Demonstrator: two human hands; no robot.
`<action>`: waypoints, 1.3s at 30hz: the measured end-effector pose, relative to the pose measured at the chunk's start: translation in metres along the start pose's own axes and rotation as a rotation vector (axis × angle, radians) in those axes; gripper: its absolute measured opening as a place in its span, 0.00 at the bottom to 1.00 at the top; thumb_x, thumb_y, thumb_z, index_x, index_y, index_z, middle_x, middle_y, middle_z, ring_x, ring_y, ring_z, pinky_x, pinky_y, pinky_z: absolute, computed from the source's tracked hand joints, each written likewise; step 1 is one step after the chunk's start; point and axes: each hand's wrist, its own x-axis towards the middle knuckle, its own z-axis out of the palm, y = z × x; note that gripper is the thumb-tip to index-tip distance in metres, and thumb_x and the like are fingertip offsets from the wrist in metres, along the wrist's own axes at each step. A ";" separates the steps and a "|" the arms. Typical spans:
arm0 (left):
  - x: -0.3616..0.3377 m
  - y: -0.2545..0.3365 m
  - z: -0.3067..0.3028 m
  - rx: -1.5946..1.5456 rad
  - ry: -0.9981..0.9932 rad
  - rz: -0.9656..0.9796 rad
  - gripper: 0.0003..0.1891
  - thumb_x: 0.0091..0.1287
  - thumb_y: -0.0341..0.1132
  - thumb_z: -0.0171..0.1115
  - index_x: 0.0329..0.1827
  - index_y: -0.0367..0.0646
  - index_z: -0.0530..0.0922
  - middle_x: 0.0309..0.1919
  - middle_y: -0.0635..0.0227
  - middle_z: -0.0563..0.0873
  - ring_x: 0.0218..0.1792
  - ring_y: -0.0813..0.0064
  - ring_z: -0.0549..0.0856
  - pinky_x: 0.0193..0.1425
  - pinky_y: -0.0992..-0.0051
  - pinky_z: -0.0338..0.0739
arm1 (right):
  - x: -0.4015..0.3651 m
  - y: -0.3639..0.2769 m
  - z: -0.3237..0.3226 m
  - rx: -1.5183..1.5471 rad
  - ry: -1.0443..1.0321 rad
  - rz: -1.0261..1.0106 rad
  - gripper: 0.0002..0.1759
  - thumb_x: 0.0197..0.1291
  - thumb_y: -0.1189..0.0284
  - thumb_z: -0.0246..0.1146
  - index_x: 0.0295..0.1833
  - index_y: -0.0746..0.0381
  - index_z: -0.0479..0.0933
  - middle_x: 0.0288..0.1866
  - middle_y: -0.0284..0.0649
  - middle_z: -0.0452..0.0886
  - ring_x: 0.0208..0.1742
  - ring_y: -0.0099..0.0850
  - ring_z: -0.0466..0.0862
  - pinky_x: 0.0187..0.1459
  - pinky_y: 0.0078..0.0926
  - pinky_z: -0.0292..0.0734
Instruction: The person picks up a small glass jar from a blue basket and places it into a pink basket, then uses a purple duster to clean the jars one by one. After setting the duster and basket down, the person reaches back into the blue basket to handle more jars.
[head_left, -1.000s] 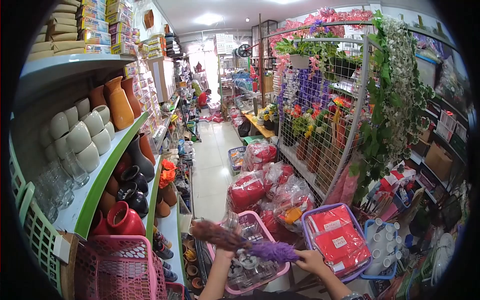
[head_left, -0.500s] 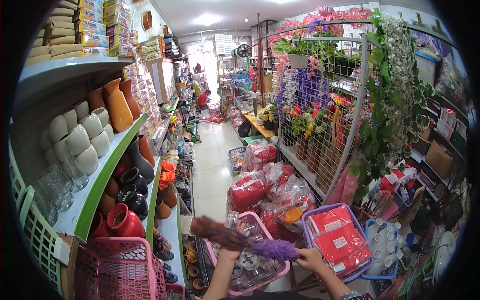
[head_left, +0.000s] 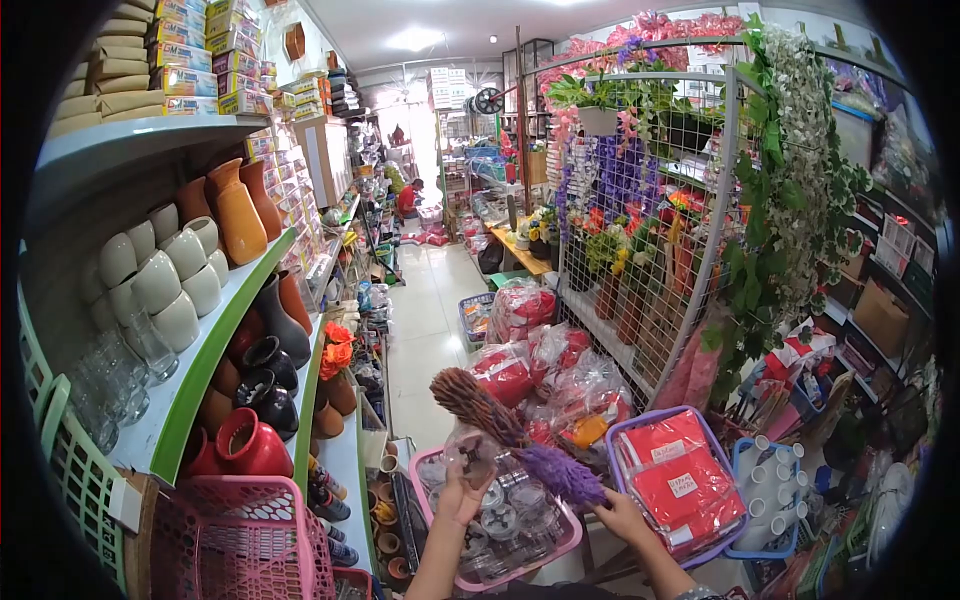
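Your right hand [head_left: 622,515] grasps the purple end of a brown-and-purple bundle [head_left: 571,474], which slants up and away from it, its brown end beyond your left hand [head_left: 462,492]. The left hand's fingers curl around a clear glass [head_left: 470,453], just beside the bundle. Below and between your hands sits a pink basket [head_left: 573,540] filled with clear glassware [head_left: 508,520]. Just right of your right hand is a purple basket [head_left: 611,447] holding red packets [head_left: 680,485], and farther right a blue basket [head_left: 738,480] of white cups [head_left: 768,485]. Ahead of your hands, red goods in clear plastic bags [head_left: 575,375] are heaped. Well to the left of your left hand, a red vase [head_left: 258,445] stands on a shelf [head_left: 215,350].
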 end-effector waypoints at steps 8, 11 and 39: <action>-0.016 0.022 -0.003 1.699 0.146 0.603 0.20 0.50 0.33 0.66 0.46 0.35 0.79 0.35 0.54 0.86 0.38 0.67 0.86 0.44 0.72 0.77 | -0.016 -0.024 -0.011 -0.214 -0.175 -0.127 0.23 0.53 0.51 0.60 0.54 0.46 0.76 0.23 0.50 0.79 0.28 0.48 0.81 0.31 0.42 0.73; -0.024 0.025 0.001 1.734 0.119 0.575 0.25 0.48 0.33 0.67 0.52 0.39 0.77 0.37 0.54 0.85 0.39 0.62 0.86 0.45 0.69 0.77 | -0.017 -0.046 -0.007 -0.269 -0.129 0.044 0.23 0.53 0.51 0.60 0.55 0.44 0.75 0.25 0.49 0.80 0.31 0.49 0.81 0.33 0.44 0.74; -0.115 -0.013 -0.091 0.605 0.534 0.216 0.15 0.67 0.33 0.55 0.54 0.36 0.71 0.46 0.61 0.81 0.45 0.68 0.83 0.50 0.66 0.78 | 0.007 0.049 0.141 -0.500 -0.356 0.018 0.30 0.54 0.61 0.58 0.63 0.56 0.65 0.35 0.53 0.81 0.36 0.51 0.82 0.40 0.49 0.75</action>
